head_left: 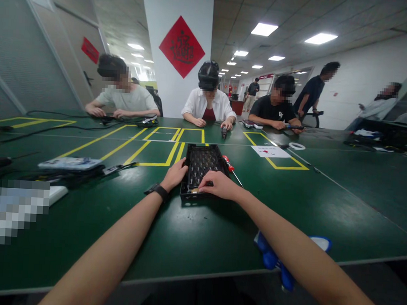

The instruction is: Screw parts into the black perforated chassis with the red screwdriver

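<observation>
I see paper (271, 152) and a white ring (303, 148) beyond the right hand (218, 185), a red sign (182, 46) further ahead.

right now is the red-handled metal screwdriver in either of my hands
No, the screwdriver lies on the green tabletop beside the black rectangular tray.

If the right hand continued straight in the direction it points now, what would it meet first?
The right hand would probably meet the small tan piece just ahead, at the near end of the black tray; whether hand and piece touch is unclear.
</observation>
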### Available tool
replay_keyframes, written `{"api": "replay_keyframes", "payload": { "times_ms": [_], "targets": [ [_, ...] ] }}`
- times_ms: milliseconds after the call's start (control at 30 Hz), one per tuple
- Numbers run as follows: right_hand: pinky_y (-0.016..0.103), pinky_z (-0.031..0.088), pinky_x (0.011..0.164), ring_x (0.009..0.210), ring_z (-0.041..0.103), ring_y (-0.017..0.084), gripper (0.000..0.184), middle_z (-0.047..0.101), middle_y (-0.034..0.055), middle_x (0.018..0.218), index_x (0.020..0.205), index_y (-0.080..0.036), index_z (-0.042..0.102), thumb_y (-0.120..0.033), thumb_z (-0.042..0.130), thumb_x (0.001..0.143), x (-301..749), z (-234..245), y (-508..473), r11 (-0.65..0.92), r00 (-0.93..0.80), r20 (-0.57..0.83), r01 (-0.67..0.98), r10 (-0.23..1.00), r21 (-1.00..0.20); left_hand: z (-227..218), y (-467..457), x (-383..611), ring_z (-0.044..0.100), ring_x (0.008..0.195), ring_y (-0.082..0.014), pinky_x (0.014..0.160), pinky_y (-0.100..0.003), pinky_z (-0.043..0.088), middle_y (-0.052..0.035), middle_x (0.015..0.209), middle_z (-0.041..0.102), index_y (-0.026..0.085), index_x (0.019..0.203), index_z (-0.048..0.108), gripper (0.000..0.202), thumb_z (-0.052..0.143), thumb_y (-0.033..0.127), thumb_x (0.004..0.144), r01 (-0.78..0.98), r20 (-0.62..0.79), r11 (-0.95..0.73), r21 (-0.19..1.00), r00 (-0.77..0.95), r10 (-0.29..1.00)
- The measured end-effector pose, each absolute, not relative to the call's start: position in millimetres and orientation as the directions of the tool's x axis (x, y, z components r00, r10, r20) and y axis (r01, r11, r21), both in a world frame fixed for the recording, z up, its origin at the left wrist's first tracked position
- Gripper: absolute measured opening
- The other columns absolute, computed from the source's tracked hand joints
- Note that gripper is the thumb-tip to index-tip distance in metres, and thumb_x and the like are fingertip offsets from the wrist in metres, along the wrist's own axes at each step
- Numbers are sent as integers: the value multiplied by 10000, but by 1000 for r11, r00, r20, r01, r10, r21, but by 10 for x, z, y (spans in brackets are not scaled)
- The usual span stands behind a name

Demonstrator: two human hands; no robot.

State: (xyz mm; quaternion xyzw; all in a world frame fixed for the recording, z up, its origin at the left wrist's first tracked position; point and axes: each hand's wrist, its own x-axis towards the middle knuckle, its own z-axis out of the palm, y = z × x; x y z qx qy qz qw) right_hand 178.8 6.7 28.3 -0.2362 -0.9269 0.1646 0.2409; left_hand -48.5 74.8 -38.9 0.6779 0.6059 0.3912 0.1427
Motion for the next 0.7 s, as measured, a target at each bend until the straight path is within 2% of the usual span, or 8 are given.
{"api": "replay_keyframes", "payload": {
  "times_ms": [300,567,700],
  "targets": [
    [245,402,757,808,601,136,163,688,43,844,826,-161,698,-296,609,812,1764,252,59,799,-740,333,455,585,-393,-344,808,-460,421,1270,-226,1088,-353,304,-34,1377,474,174,1324,467,575,407,230,755,709,348,-221,670,-36,937],
    [269,405,804,871,568,149,148,660,59,873,832,-168,695,-277,595,824,1773,243,53,828,-757,354,437,550,-352,-312,743,-420,421,1267,-218,1094,-351,295,-44,1361,490,155,1318,465,560,386,213,766,700,353,-239,673,-19,936],
    [284,404,821,896,554,159,141,657,63,863,828,-166,693,-276,606,816,1778,238,67,837,-768,355,417,533,-354,-321,751,-411,449,1239,-218,1076,-348,319,-77,1333,510,124,1314,458,557,373,220,772,702,367,-249,667,-19,930]
  ]
}}
